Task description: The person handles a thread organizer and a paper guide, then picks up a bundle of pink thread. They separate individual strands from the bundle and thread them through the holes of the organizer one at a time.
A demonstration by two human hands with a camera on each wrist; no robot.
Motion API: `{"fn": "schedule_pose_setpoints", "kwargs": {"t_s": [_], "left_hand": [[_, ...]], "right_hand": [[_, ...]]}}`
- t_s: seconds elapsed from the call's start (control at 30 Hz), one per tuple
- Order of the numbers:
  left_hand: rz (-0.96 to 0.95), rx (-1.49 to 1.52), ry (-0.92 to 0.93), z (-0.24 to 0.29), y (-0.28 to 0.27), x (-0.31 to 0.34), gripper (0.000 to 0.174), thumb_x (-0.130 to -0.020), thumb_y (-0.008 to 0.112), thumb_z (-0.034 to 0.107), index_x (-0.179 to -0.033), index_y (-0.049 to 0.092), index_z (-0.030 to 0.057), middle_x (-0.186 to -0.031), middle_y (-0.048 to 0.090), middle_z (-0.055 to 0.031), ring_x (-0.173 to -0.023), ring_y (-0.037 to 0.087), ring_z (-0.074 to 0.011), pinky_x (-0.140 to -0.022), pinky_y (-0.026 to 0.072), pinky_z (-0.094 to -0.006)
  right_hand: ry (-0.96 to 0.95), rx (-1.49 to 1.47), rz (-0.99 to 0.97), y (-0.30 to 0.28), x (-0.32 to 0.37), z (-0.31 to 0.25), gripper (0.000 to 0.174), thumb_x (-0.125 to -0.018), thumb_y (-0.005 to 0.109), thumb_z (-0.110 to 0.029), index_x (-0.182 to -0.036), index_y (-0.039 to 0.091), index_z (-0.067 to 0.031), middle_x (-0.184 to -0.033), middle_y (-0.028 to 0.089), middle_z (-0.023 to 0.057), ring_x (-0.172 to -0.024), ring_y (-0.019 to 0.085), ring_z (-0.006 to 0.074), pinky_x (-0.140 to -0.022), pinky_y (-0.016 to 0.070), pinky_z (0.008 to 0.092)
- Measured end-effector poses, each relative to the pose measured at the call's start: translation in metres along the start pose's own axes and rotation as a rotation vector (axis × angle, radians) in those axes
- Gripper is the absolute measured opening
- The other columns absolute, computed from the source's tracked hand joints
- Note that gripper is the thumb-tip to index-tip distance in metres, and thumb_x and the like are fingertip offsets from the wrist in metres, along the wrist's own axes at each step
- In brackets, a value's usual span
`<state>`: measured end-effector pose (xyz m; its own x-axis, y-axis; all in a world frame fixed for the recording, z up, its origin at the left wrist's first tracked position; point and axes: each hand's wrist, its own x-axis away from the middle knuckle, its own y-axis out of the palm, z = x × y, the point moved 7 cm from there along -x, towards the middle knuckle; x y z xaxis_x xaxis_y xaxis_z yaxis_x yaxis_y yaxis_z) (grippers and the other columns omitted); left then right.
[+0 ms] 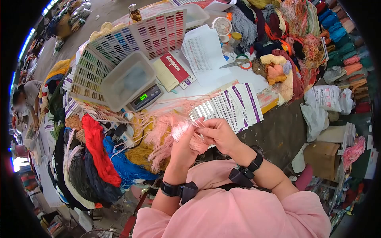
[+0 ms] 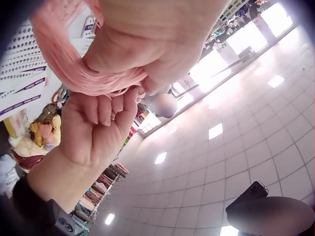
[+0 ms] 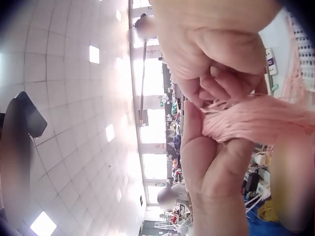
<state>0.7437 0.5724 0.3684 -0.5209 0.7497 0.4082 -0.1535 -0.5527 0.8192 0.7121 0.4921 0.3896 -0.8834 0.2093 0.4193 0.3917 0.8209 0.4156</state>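
Note:
A skein of pink yarn (image 1: 198,145) lies across my left hand (image 1: 185,147), which grips it at the table's near edge. My right hand (image 1: 219,135) meets the left at the fingertips and pinches a few strands there. In the left wrist view the skein (image 2: 59,54) loops round under the left hand (image 2: 147,49), with the curled fingers of the right hand (image 2: 98,123) just below. The right wrist view shows the yarn (image 3: 261,118) bunched between left thumb and palm. More loose pink yarn (image 1: 160,137) hangs over the table edge beside the left hand.
Punched sample cards (image 1: 234,107) fan out beyond the hands. A scale (image 1: 146,97) carries a plastic tub (image 1: 115,89) before a standing colour chart (image 1: 158,33). Scissors (image 1: 238,62) and a notebook (image 1: 171,71) lie farther back. Coloured skeins, including a red one (image 1: 97,150), drape at left.

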Motion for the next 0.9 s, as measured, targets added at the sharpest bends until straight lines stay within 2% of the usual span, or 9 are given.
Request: {"fn": "schedule_pose_setpoints", "kwargs": {"t_s": [0.17, 0.23, 0.3, 0.37, 0.5, 0.6, 0.67, 0.7, 0.9], "left_hand": [[0.166, 0.087, 0.240, 0.022, -0.045, -0.011, 0.022, -0.087, 0.043, 0.019, -0.091, 0.053, 0.0004, -0.081, 0.054, -0.0051, -0.063, 0.051, -0.0105, -0.058, 0.0474, -0.0249], [-0.245, 0.804, 0.123, 0.046, -0.098, -0.019, 0.018, -0.087, 0.040, 0.015, -0.082, 0.051, 0.0026, -0.071, 0.052, -0.0027, -0.054, 0.047, -0.0084, -0.054, 0.0467, -0.0241], [0.379, 0.077, 0.506, 0.095, -0.188, 0.014, 0.011, -0.084, 0.042, 0.009, -0.085, 0.052, 0.0026, -0.070, 0.053, -0.0020, -0.052, 0.047, -0.0082, -0.054, 0.0458, -0.0239], [0.877, -0.440, 0.560, 0.124, -0.271, 0.071, 0.011, -0.083, 0.044, 0.009, -0.087, 0.052, 0.0029, -0.073, 0.053, -0.0024, -0.057, 0.048, -0.0094, -0.058, 0.0451, -0.0252], [0.930, -0.281, 0.460, 0.094, -0.290, 0.091, 0.013, -0.080, 0.046, 0.009, -0.091, 0.052, 0.0036, -0.080, 0.053, -0.0030, -0.067, 0.049, -0.0117, -0.066, 0.0437, -0.0277], [0.610, -0.371, 0.321, 0.031, -0.219, -0.009, 0.017, -0.078, 0.048, 0.009, -0.094, 0.053, 0.0041, -0.085, 0.053, -0.0035, -0.074, 0.049, -0.0135, -0.072, 0.0426, -0.0297], [0.607, -0.551, 0.157, -0.025, -0.180, -0.090, 0.017, -0.080, 0.052, 0.014, -0.094, 0.053, 0.0047, -0.088, 0.053, -0.0036, -0.074, 0.049, -0.0128, -0.070, 0.0429, -0.0289], [0.701, -0.071, -0.155, -0.065, -0.162, -0.131, 0.022, -0.080, 0.053, 0.016, -0.097, 0.052, 0.0032, -0.089, 0.054, -0.0044, -0.069, 0.047, -0.0119, -0.058, 0.0414, -0.0240], [0.496, -0.219, -0.252, -0.162, -0.094, -0.273, 0.023, -0.081, 0.051, 0.012, -0.101, 0.051, 0.0000, -0.089, 0.054, -0.0037, -0.057, 0.046, -0.0087, -0.048, 0.0384, -0.0191]], "right_hand": [[-0.334, -0.194, 0.114, -0.066, -0.002, -0.031, 0.006, -0.078, 0.052, -0.003, -0.074, 0.056, -0.0036, -0.096, 0.054, 0.0052, -0.056, 0.045, 0.0035, -0.046, 0.0342, 0.0169], [-0.292, -0.542, 0.094, -0.119, -0.005, -0.055, 0.009, -0.081, 0.052, -0.013, -0.081, 0.054, -0.0041, -0.092, 0.057, 0.0066, -0.062, 0.050, 0.0086, -0.052, 0.0402, 0.0197], [-0.218, -0.668, 0.059, -0.210, -0.021, -0.067, 0.009, -0.080, 0.052, -0.011, -0.075, 0.053, -0.0040, -0.081, 0.058, 0.0068, -0.064, 0.052, 0.0129, -0.061, 0.0443, 0.0260], [-0.320, -0.263, 0.413, -0.348, -0.029, -0.108, 0.013, -0.075, 0.054, -0.017, -0.067, 0.053, -0.0070, -0.060, 0.051, 0.0041, -0.059, 0.050, 0.0140, -0.066, 0.0440, 0.0290], [-0.915, -0.288, 1.044, -0.568, 0.036, -0.228, 0.012, -0.076, 0.049, -0.015, -0.068, 0.047, -0.0056, -0.063, 0.044, 0.0016, -0.065, 0.048, 0.0128, -0.068, 0.0403, 0.0255], [-0.599, 0.633, 0.807, -0.466, -0.039, -0.210, 0.007, -0.076, 0.050, -0.012, -0.077, 0.052, -0.0059, -0.069, 0.050, 0.0021, -0.069, 0.049, 0.0116, -0.069, 0.0395, 0.0257], [-0.377, 0.356, 0.652, -0.469, -0.099, -0.108, 0.006, -0.074, 0.054, -0.011, -0.077, 0.058, -0.0080, -0.071, 0.055, 0.0003, -0.068, 0.050, 0.0095, -0.065, 0.0393, 0.0247], [-0.256, 0.337, 0.625, -0.451, -0.121, -0.067, 0.005, -0.072, 0.056, -0.007, -0.072, 0.061, -0.0054, -0.068, 0.057, 0.0008, -0.065, 0.051, 0.0106, -0.062, 0.0410, 0.0253], [-0.271, 0.902, 0.567, -0.371, -0.160, 0.045, 0.010, -0.063, 0.058, -0.008, -0.072, 0.056, -0.0038, -0.071, 0.054, 0.0115, -0.068, 0.052, 0.0264, -0.062, 0.0399, 0.0345]]}}
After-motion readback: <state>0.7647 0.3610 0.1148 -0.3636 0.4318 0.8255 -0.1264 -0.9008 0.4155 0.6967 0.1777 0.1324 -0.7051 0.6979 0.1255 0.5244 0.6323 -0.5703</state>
